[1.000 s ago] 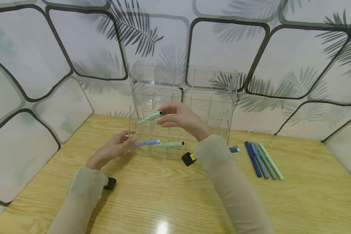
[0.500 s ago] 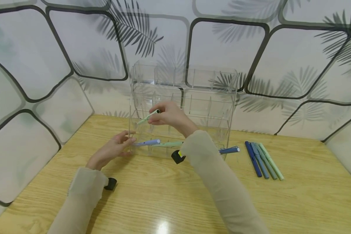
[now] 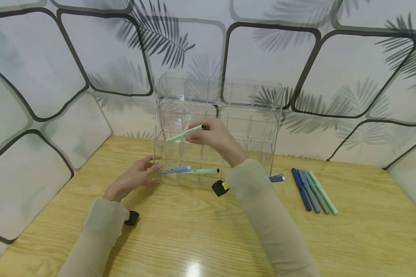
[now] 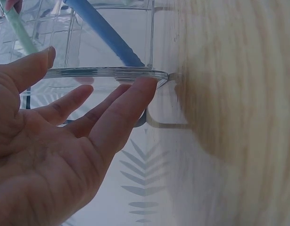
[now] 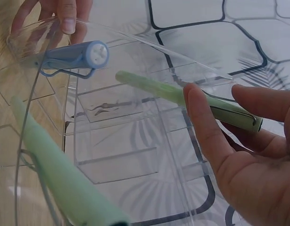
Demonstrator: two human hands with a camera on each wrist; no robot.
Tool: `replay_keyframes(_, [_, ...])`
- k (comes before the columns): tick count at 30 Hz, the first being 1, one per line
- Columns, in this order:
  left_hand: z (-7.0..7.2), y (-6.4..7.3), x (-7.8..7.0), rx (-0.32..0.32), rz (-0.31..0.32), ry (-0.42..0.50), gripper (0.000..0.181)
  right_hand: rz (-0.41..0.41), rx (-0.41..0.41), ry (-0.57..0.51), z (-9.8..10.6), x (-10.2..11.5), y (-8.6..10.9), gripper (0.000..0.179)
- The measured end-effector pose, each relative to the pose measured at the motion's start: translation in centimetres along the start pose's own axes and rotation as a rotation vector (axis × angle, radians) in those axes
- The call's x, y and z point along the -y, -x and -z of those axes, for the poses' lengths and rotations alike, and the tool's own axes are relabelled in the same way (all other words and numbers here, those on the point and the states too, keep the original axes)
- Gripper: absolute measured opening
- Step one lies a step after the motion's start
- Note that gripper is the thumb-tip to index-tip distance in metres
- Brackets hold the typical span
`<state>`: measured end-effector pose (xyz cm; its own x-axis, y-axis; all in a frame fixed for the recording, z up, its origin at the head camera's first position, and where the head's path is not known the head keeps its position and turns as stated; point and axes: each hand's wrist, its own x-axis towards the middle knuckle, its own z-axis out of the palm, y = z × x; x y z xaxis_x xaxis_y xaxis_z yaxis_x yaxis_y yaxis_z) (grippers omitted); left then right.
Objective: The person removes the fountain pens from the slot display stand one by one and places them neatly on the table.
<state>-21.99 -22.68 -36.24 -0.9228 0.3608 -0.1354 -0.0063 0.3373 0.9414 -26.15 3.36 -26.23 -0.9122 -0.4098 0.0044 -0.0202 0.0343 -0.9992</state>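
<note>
A light green pen [image 3: 185,133] is pinched between the thumb and fingers of my right hand [image 3: 216,136]. It slants in front of the left part of a clear tiered rack [image 3: 272,150], its clip end toward the hand. My left hand [image 3: 135,177] holds the rack's left side panel near the bottom, thumb over the edge and fingers outside. In the right wrist view, a blue-violet pen [image 5: 74,55] lies in the lowest tier close to the left hand, and a green pen [image 5: 64,174] lies beside it. The held pen [image 5: 154,87] is apart from both.
A blue pen [image 3: 277,178] sticks out at the rack's lower right, partly behind the right sleeve. Several blue and green pens [image 3: 313,192] lie side by side on the wooden table [image 3: 180,231] to the right. A patterned wall [image 3: 267,57] stands behind the rack.
My right hand first shifts left with the light green pen, then comes back right and slightly up, and more of the pen shows. The left hand stays on the rack's side.
</note>
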Motion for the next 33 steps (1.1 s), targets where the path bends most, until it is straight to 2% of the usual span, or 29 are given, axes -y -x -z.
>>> replay_keyframes(15, [0.0, -0.1, 0.1, 0.009, -0.003, 0.000, 0.063, 0.063, -0.011, -0.040, 2.0, 0.1, 2.4, 0.028])
replay_keyframes(33, [-0.1, 0.2, -0.1, -0.018, 0.006, -0.010, 0.061, 0.142, -0.025, -0.066, 4.4, -0.1, 5.1, 0.030])
